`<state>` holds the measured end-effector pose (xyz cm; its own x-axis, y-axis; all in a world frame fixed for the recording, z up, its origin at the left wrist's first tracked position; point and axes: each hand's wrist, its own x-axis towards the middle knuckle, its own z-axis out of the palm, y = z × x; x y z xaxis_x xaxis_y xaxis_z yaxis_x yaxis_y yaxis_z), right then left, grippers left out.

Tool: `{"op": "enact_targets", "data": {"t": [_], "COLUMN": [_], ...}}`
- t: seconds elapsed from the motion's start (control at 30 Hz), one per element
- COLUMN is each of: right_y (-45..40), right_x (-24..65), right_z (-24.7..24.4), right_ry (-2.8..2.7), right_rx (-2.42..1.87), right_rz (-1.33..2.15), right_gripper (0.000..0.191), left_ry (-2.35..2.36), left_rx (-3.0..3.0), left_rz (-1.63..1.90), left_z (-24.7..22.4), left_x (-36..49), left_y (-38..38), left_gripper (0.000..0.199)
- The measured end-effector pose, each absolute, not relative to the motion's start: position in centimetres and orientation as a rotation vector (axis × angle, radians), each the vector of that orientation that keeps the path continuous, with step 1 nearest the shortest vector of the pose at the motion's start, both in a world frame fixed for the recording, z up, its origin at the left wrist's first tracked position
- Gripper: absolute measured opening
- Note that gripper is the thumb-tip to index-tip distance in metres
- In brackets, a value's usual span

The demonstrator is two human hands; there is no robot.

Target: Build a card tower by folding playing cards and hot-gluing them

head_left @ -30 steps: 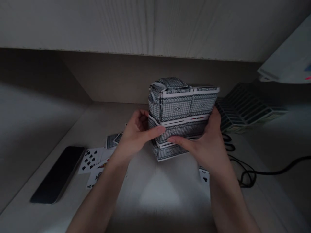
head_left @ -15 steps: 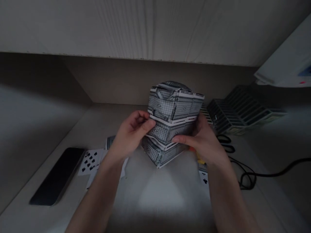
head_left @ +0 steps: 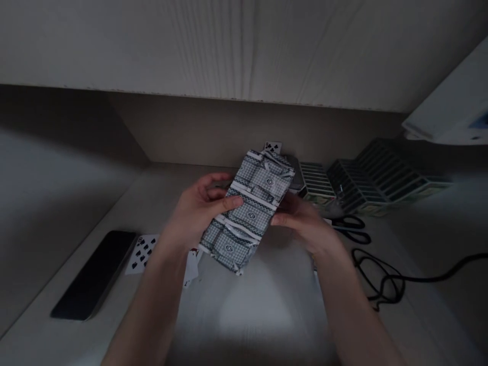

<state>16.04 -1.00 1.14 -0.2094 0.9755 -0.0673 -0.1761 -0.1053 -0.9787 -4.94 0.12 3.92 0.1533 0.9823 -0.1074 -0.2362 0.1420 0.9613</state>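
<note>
a block of folded playing cards, three tiers joined by pale bands, is held up in front of the person, leaning so that its top points away to the right and its lower corner comes forward over the pale surface. the left hand has a closed grip on its left side, thumb laid flat on the patterned face and fingers curled behind. the right hand is at the opposite edge, thumb tip beside the block and fingers running partly out of sight behind it, so whether that grip is clamped on it cannot be told. behind the top of the block a clubs card shows against the back wall. on the left lie a dark smartphone and, just beside it, a spades card (face up, its lower right part behind the left forearm). to the right are ribbed, stepped stacks, with scissors in front of them, black handles outward, and a looped black cable nearer the person.
</note>
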Motion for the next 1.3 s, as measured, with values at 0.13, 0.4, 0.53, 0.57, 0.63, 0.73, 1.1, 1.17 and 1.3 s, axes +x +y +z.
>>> {"op": "enact_targets", "data": {"t": [0.13,0.4,0.53,0.57,0.63,0.73,1.1,1.17,1.3], "right_y": [-0.6,-1.2,-2.6,-2.8,-3.1,-3.2,-3.1,-3.2,-3.3], "right_x": [15.5,15.6,15.4,15.3,15.0,14.7,14.9,14.8,14.6], "right_z": [0.6,0.6,1.8,2.0,2.2,2.2,2.1,2.1,2.2], "right_ry": [-1.107,-1.286,-1.61,-1.684,-1.786,-1.863,-1.957,-1.957,-1.949], "right_rx": [-1.005,-1.371,-1.219,-1.19,-1.17,-1.194,-1.431,-1.457,-1.504], "right_rz": [1.656,0.872,0.532,0.46,0.312,0.177,0.375,0.367,0.33], "right_gripper": [0.052,0.058,0.032,0.031,0.035,0.038,0.037,0.035,0.034], "left_ry": [0.955,1.134,1.184,1.191,1.215,1.243,1.021,1.024,1.032], "left_rx": [0.889,0.929,1.048,1.078,1.142,1.243,1.155,1.115,1.069], "left_rz": [0.847,1.006,1.046,1.042,1.028,0.99,0.819,0.816,0.851], "left_z": [3.5,3.7,3.6,3.5,3.4,3.1,2.1,2.0,1.8], "left_x": [-5.5,-4.4,-3.8,-3.7,-3.5,-3.3,-3.4,-3.3,-3.0], "left_y": [0.8,0.6,0.1,0.0,-0.1,-0.1,0.7,0.8,0.9], "left_gripper": [0.032,0.029,0.031,0.032,0.034,0.035,0.025,0.026,0.026]}}
